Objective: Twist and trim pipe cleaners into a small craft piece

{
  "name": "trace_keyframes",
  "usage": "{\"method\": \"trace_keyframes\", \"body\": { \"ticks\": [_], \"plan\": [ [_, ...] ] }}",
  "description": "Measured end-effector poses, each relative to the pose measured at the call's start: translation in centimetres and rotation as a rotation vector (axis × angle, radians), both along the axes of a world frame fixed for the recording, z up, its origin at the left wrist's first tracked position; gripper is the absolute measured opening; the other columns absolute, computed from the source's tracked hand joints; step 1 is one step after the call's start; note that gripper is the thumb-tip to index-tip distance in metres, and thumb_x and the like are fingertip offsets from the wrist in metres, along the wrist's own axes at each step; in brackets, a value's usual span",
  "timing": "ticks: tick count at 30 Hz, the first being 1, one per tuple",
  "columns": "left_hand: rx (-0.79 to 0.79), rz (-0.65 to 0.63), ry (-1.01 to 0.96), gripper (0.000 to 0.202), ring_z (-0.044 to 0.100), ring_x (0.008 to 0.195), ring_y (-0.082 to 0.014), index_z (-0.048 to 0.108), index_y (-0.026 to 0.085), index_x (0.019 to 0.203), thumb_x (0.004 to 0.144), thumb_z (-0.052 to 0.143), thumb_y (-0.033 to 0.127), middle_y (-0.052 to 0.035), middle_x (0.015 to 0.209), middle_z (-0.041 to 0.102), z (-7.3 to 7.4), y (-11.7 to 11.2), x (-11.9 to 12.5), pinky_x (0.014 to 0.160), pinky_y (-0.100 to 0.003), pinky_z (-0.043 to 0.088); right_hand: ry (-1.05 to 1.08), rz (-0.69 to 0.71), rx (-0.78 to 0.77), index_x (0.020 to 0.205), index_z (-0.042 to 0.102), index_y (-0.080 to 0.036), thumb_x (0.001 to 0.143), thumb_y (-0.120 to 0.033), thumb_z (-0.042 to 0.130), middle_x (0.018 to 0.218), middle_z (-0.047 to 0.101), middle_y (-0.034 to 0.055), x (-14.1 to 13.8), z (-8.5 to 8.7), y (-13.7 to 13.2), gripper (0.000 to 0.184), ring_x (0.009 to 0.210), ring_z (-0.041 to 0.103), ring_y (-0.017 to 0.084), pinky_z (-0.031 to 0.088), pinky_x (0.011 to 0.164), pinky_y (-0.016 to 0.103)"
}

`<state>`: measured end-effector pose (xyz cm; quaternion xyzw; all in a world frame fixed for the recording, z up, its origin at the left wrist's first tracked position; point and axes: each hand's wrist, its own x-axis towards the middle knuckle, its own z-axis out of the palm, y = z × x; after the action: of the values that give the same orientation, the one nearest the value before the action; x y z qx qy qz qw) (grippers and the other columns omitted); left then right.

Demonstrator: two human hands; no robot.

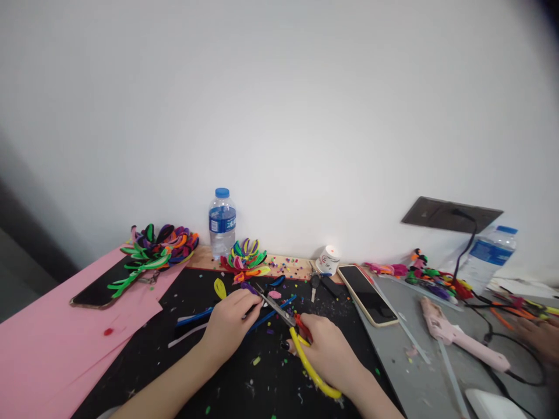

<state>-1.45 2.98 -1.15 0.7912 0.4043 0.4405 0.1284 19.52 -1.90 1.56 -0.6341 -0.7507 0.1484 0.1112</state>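
My left hand [231, 323] is closed in a pinch on a small purple fuzzy strip [248, 287], part of which shows beyond the fingers. The scissors [282, 313], with one yellow and one red handle, are in my right hand [327, 346]. Their blades point up and left, parted at the tips beside the purple strip. Blue strips [273, 314] and a white strip [187, 336] lie by my left hand. A yellow fuzzy loop [220, 288] and a pink piece [275, 295] rest just past it on the black mat [236, 390].
Bunches of colourful loops [163, 247] stand at the back left, near a water bottle [222, 224]. Right of the mat are a phone [371, 298], a pink glue gun [463, 337] with its cord, and another person's hand [539, 334]. Small coloured scraps dot the mat.
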Motion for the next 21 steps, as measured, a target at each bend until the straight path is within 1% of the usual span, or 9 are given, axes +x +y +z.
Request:
{"method": "trace_keyframes", "body": {
  "ticks": [3,6,10,13,15,17,19,21],
  "plan": [
    [0.009,-0.011,0.011,0.014,0.055,0.07,-0.017,0.064,0.021,0.08,0.08,0.051,0.017,-0.0044,0.073,0.061,-0.1,0.0,-0.1,0.068,-0.025,0.039,0.012,-0.002,-0.017,0.062,0.046,-0.019,0.071,-0.042,0.059,0.061,0.054,-0.0017,0.1,-0.1,0.0,0.028,0.052,0.04,0.01,0.019,0.048,0.022],
    [-0.018,-0.022,-0.017,0.014,0.055,0.071,-0.0172,0.065,0.021,0.08,0.08,0.051,0.018,-0.0046,0.074,0.062,-0.1,0.1,-0.1,0.068,-0.025,0.04,0.037,0.009,-0.035,0.062,0.048,-0.018,0.072,-0.042,0.058,0.06,0.054,-0.0016,0.3,-0.1,0.1,0.028,0.051,0.039,0.01,0.021,0.047,0.022],
    [-0.125,-0.062,-0.136,0.013,0.056,0.072,-0.0182,0.067,0.022,0.079,0.079,0.054,0.021,-0.0045,0.075,0.064,0.4,0.2,-0.1,0.068,-0.026,0.04,0.055,0.032,-0.064,0.061,0.049,-0.017,0.071,-0.043,0.058,0.059,0.053,-0.0021,0.5,-0.1,0.2,0.03,0.05,0.036,0.009,0.022,0.047,0.021],
    [-0.225,-0.085,-0.195,0.013,0.056,0.068,-0.0176,0.067,0.02,0.074,0.078,0.055,0.022,-0.0038,0.071,0.064,1.1,0.3,-0.2,0.066,-0.025,0.04,0.062,0.044,-0.054,0.062,0.05,-0.016,0.071,-0.043,0.058,0.059,0.052,-0.0025,0.7,-0.1,0.3,0.029,0.051,0.036,0.009,0.022,0.048,0.021],
    [-0.331,-0.118,-0.222,0.016,0.055,0.065,-0.0163,0.065,0.018,0.067,0.078,0.055,0.024,-0.0028,0.067,0.063,1.4,0.5,-0.2,0.064,-0.024,0.04,0.059,0.057,-0.048,0.062,0.05,-0.016,0.071,-0.041,0.059,0.058,0.052,-0.003,0.8,-0.1,0.4,0.028,0.051,0.036,0.009,0.022,0.048,0.021],
    [-0.494,-0.19,-0.283,0.019,0.054,0.061,-0.0148,0.062,0.016,0.063,0.077,0.055,0.027,-0.0019,0.063,0.061,1.4,0.7,-0.2,0.06,-0.023,0.04,0.052,0.075,-0.04,0.061,0.05,-0.016,0.07,-0.04,0.06,0.058,0.051,-0.0037,0.9,-0.1,0.5,0.028,0.051,0.034,0.008,0.022,0.049,0.021],
    [-0.662,-0.277,-0.369,0.021,0.053,0.057,-0.0132,0.061,0.015,0.062,0.077,0.056,0.029,-0.0013,0.06,0.059,1.2,1.0,-0.3,0.058,-0.022,0.04,0.045,0.091,-0.037,0.061,0.049,-0.016,0.069,-0.04,0.062,0.058,0.049,-0.0044,1.1,-0.1,0.6,0.028,0.051,0.032,0.008,0.021,0.049,0.021],
    [-0.789,-0.358,-0.466,0.02,0.051,0.055,-0.0114,0.061,0.013,0.064,0.075,0.06,0.03,-0.0008,0.058,0.059,0.8,1.2,-0.4,0.057,-0.022,0.04,0.049,0.116,-0.043,0.06,0.048,-0.016,0.067,-0.04,0.064,0.057,0.047,-0.0051,1.2,0.1,0.6,0.029,0.051,0.032,0.008,0.02,0.048,0.021]
  ]
}}
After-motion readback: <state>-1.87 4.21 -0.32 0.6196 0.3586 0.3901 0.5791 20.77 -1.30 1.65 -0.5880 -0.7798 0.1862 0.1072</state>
